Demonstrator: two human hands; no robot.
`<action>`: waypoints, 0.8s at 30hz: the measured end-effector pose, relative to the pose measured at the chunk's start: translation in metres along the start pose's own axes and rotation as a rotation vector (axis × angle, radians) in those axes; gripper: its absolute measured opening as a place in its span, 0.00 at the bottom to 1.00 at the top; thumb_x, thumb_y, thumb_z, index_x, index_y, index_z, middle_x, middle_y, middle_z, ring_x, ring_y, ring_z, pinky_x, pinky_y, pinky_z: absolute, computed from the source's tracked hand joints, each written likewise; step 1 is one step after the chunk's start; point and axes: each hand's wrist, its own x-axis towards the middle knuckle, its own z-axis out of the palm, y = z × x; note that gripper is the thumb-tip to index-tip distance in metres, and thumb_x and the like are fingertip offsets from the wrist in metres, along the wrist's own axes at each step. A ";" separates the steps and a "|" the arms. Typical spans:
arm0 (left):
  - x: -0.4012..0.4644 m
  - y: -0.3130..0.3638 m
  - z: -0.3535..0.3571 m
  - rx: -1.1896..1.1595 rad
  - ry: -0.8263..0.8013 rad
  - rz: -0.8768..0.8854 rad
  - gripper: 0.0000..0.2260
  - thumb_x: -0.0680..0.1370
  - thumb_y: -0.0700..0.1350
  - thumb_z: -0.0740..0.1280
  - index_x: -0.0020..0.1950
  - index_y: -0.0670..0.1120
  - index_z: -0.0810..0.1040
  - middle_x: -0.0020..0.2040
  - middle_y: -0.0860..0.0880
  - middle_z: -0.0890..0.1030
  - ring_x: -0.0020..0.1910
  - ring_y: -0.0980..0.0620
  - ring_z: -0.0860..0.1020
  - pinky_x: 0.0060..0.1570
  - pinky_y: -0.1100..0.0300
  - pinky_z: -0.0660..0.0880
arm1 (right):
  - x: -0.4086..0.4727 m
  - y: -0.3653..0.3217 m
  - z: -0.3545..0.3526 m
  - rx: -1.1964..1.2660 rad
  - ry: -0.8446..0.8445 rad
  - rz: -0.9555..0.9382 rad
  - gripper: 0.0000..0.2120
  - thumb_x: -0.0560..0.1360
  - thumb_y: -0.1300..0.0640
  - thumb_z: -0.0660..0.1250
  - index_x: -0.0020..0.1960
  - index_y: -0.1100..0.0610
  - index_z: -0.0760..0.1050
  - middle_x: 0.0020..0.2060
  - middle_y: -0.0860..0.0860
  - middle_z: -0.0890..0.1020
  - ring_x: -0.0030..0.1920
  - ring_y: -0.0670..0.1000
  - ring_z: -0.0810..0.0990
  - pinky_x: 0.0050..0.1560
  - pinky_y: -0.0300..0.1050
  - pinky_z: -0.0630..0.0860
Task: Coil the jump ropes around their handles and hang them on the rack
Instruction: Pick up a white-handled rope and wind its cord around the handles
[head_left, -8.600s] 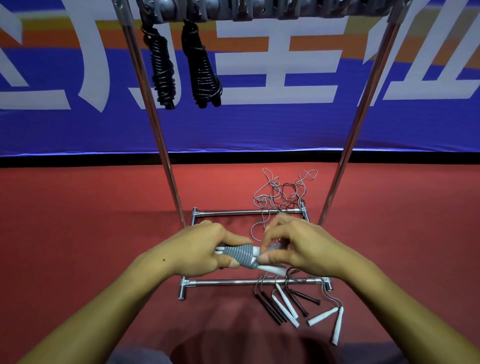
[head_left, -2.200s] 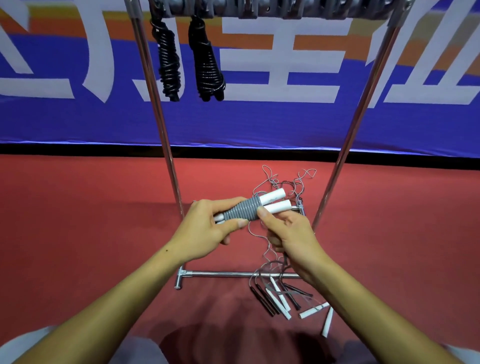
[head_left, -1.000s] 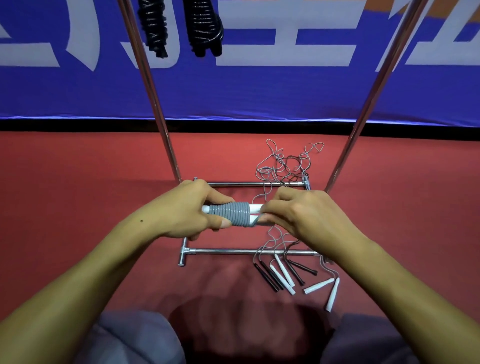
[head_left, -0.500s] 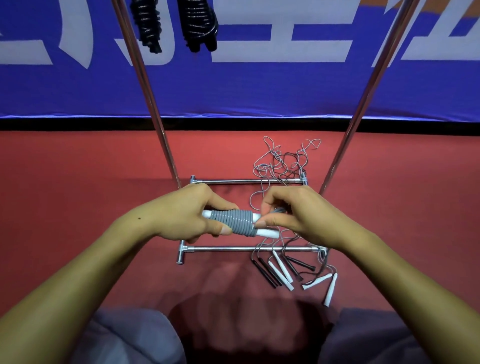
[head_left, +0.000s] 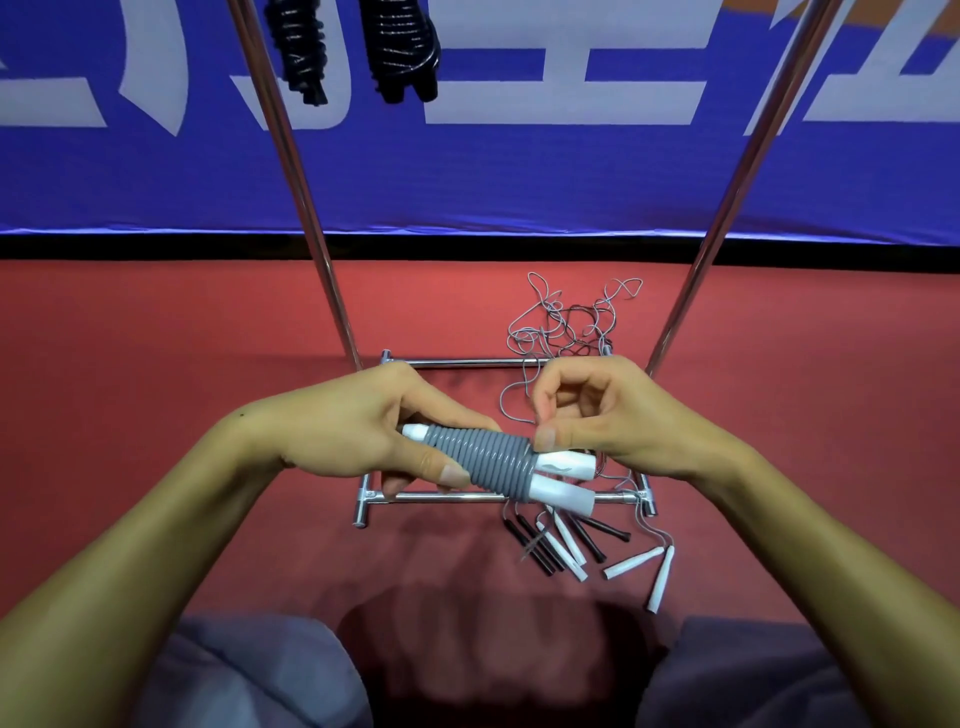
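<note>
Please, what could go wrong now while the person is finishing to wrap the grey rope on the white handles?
1. The right hand pinches only the thin free end of the grey rope; a slip could loosen the last turns.
2. That end leads toward the tangled ropes on the floor, so pulling may snag them.
3. The left hand grips one end only; the white handles could slide apart.

Left hand (head_left: 358, 431) gripping white handles (head_left: 563, 475) wrapped in grey rope coil (head_left: 491, 460). Right hand (head_left: 618, 415) pinching loose grey rope (head_left: 519, 384) beside coil. Rack (head_left: 322, 249) base on red floor (head_left: 156, 364); tangled ropes (head_left: 566, 322) and spare handles (head_left: 582, 545) at right base corners. Two black bundles (head_left: 353, 47) hanging above.
</note>
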 end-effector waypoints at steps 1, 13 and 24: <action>-0.001 0.002 0.000 -0.012 0.007 0.014 0.19 0.80 0.40 0.75 0.70 0.53 0.83 0.41 0.52 0.83 0.32 0.51 0.72 0.36 0.53 0.76 | 0.001 -0.001 0.000 0.020 0.005 -0.014 0.10 0.73 0.64 0.77 0.44 0.56 0.77 0.36 0.48 0.78 0.35 0.46 0.73 0.36 0.38 0.68; -0.003 0.005 -0.003 -0.248 0.194 0.078 0.21 0.75 0.36 0.75 0.68 0.46 0.84 0.41 0.42 0.84 0.30 0.49 0.73 0.35 0.58 0.77 | 0.003 -0.006 0.019 0.201 0.303 -0.164 0.16 0.77 0.79 0.62 0.43 0.58 0.75 0.32 0.45 0.81 0.27 0.45 0.76 0.26 0.38 0.72; -0.001 0.003 -0.001 -0.344 0.382 0.075 0.21 0.75 0.38 0.75 0.68 0.47 0.84 0.43 0.39 0.84 0.30 0.48 0.75 0.36 0.60 0.78 | 0.006 0.001 0.023 -0.069 0.472 -0.322 0.13 0.78 0.75 0.66 0.56 0.61 0.81 0.44 0.46 0.86 0.41 0.42 0.82 0.45 0.36 0.78</action>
